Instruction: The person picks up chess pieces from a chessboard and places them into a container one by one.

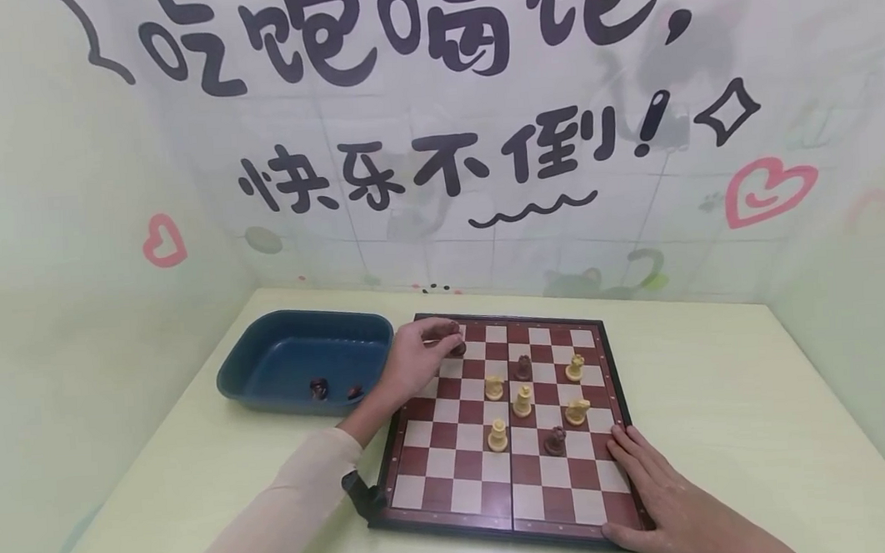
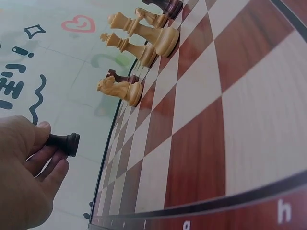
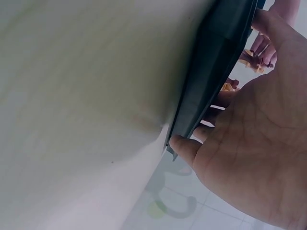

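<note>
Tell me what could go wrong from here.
The dark piece pinched in the left hand could slip and topple. The right hand touches the board's edge; a push might shift it and tip the standing pieces. The left sleeve reaches past the bin, so drawing back might nudge that.

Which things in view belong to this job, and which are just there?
Part of the job, seemingly: dark chess piece in the left hand; chessboard, right hand on its edge; other pieces on it; blue tray.
Just surroundings: lettered backdrop; pale tabletop.
</note>
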Demonstrator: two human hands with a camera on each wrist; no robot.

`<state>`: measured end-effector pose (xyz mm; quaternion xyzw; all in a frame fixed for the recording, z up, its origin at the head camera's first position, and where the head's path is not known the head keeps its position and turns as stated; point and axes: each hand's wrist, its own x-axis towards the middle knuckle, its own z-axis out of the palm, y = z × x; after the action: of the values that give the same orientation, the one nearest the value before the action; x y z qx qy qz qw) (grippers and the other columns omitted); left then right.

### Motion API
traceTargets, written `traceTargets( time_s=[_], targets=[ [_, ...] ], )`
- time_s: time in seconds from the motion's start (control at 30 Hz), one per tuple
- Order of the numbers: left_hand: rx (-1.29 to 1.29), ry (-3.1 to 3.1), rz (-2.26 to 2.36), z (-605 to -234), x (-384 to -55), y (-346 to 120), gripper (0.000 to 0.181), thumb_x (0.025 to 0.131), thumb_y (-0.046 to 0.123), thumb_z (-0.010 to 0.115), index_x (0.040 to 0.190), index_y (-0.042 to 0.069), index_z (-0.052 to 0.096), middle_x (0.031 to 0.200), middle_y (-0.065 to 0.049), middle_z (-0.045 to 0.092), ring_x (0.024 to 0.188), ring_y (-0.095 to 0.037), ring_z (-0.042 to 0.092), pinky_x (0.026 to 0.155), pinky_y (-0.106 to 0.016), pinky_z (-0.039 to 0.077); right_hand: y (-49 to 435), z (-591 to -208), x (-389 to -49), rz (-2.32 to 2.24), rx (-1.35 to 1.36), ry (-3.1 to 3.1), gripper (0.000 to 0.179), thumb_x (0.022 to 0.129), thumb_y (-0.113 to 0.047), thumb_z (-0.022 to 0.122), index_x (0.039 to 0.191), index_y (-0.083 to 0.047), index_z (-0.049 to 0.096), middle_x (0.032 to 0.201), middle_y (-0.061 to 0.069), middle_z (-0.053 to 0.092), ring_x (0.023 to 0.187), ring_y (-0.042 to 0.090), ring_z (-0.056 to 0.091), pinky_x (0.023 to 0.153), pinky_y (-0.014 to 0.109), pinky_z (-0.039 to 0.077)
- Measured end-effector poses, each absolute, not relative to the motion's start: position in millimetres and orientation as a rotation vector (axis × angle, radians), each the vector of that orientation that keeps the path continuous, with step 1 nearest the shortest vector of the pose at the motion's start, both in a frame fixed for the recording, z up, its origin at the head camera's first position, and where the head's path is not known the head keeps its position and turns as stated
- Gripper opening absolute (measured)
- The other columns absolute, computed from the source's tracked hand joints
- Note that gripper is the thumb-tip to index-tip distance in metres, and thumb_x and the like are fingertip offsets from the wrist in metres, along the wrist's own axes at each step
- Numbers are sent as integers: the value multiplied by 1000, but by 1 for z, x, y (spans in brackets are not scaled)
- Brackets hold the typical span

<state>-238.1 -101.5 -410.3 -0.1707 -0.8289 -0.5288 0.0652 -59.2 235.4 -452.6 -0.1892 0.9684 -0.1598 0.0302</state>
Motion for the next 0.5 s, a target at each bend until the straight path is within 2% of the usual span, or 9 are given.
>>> traceTargets(
  time_s=[0.23,0.5],
  targets=[
    [-496,-2521,-1594,-410,-239,-107,22,97,10,72,118,2,73,107,-7,74,100,-21,70,88,-39,56,237,-454,-56,-535,-518,2934,106,87,-72,63,159,-3,26,164,16,23,147,34,26,99,51,49],
    [-519,-2501,-1603,-408,-242,-120,20,97,8,71,116,2,74,101,-7,75,88,-20,73,81,-38,58,238,-453,-56,-480,-609,3010,104,88,-72,62,158,-4,29,163,15,27,146,32,30,100,46,50]
  ],
)
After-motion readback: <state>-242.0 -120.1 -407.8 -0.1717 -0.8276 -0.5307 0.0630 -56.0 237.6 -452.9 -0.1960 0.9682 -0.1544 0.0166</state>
